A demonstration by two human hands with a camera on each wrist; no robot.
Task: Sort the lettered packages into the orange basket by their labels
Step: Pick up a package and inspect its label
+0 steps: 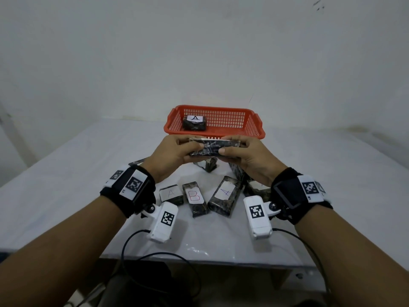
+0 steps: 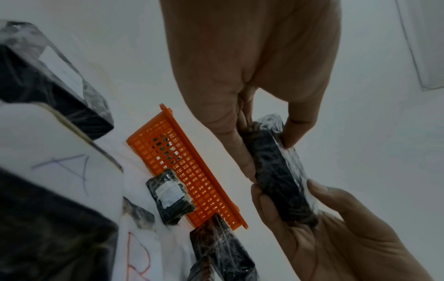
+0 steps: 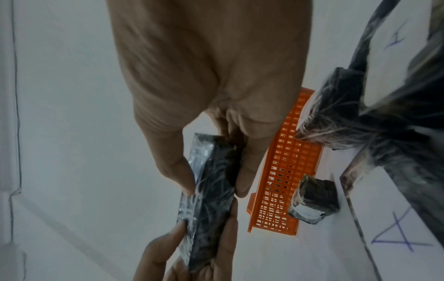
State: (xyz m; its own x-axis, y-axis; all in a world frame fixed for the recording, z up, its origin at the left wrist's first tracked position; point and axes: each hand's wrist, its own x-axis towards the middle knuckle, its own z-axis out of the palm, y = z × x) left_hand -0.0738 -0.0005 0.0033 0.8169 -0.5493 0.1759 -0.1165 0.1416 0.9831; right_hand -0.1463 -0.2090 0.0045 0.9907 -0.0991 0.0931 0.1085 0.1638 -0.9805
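Both hands hold one dark plastic-wrapped package (image 1: 212,147) level above the table, just in front of the orange basket (image 1: 252,127). My left hand (image 1: 188,147) pinches its left end and my right hand (image 1: 232,147) pinches its right end. In the left wrist view, thumb and fingers of the left hand (image 2: 268,152) clamp the package (image 2: 281,190). In the right wrist view the right hand (image 3: 213,184) grips the package (image 3: 206,214) the same way. Its label is hidden. One package marked A (image 1: 194,123) lies in the basket.
Under my wrists several wrapped packages lie on the white table (image 1: 77,173): one marked A (image 1: 171,193), one marked B (image 1: 194,197), another A (image 1: 225,194), and others partly hidden. Cables hang over the table's near edge. A wall stands behind the basket.
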